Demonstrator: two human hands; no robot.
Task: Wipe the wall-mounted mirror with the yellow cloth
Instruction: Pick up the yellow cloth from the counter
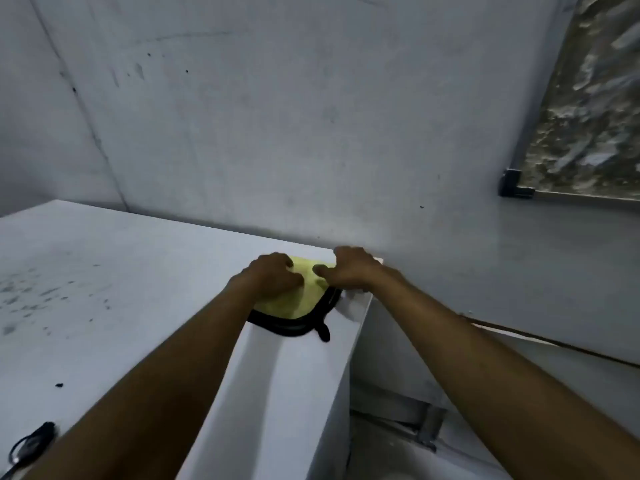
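Head view: at lower centre of the frame, the left hand [273, 277] and right hand [349, 270] press curled fingers onto the yellow cloth [294, 299], which lies on the far corner of a white cabinet [138, 289]. Whether either hand grips it cannot be told. The mirror [588, 109], upper right, appears mottled and unwiped; wiping seems not yet begun.

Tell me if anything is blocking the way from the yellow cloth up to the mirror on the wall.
Nothing visible does. Both hands, left hand and right hand, rest on the yellow cloth at the white counter's far corner. Between it and the mirror, up to the right, there is only bare grey wall.
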